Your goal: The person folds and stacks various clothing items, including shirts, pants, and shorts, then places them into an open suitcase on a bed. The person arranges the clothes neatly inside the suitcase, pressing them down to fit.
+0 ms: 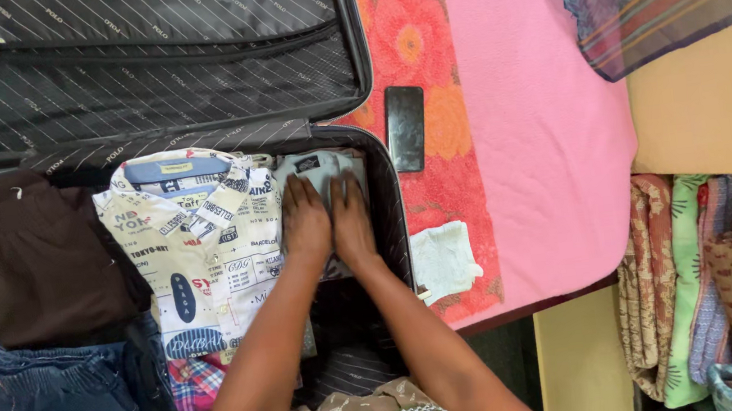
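Both hands lie flat, fingers stretched, on a folded grey garment (322, 167) in the far right corner of the open suitcase (390, 221). The left hand (305, 221) and the right hand (351, 221) press side by side; neither grip closes around anything. A printed white shirt (198, 250) lies just left of them.

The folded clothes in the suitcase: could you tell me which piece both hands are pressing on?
The pale grey-blue folded garment at the right end of the suitcase. Both the left hand and right hand lie flat on it; the printed white shirt beside it is untouched.
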